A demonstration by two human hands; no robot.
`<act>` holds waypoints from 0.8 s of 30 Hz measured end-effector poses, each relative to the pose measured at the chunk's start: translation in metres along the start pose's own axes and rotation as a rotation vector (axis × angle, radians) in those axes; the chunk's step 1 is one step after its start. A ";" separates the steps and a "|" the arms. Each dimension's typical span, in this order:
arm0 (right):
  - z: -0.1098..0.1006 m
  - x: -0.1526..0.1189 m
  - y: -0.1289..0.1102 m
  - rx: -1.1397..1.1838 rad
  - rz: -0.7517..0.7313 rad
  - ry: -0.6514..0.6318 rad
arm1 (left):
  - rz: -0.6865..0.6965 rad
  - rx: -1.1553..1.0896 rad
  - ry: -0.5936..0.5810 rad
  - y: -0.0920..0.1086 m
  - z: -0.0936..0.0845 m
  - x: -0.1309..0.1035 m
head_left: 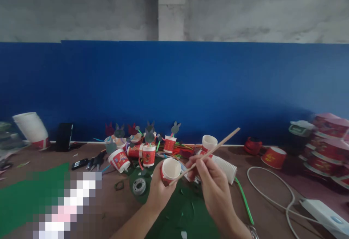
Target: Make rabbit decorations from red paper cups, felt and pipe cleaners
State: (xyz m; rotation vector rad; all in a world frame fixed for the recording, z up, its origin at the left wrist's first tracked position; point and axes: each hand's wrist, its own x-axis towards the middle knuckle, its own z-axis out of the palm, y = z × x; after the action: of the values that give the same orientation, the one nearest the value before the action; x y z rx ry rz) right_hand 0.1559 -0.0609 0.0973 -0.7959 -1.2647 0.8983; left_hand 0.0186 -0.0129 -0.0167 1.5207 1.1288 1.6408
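My left hand (159, 190) is wrapped round a red and white paper cup (171, 169), its open mouth tilted toward me. A thin wooden stick (222, 141) is pinched in my right hand (211, 180); it slants up to the right, and its lower end is at the cup's near side. Whether the tip touches the cup I cannot tell. Behind my hands stand several red cups (149, 156) with dark animal-head cutouts. A stack of white cups (225, 168) lies just behind my right hand.
A roll of tape (139, 186) lies left of my left hand. Green sheets (35, 191) cover parts of the brown table. At right are a green strip (244, 200), a white cable (283, 180), a power strip (325, 215) and stacked red containers (327, 148). A blue wall stands behind.
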 end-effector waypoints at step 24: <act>-0.026 0.032 0.066 -0.485 0.283 -0.234 | -0.001 0.032 -0.077 -0.010 0.000 0.001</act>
State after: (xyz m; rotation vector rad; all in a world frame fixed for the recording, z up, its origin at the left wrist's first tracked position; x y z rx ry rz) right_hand 0.1761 -0.0032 0.0491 -1.3055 -1.6345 0.9401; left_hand 0.0176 -0.0081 -0.0251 1.5888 1.1191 1.5571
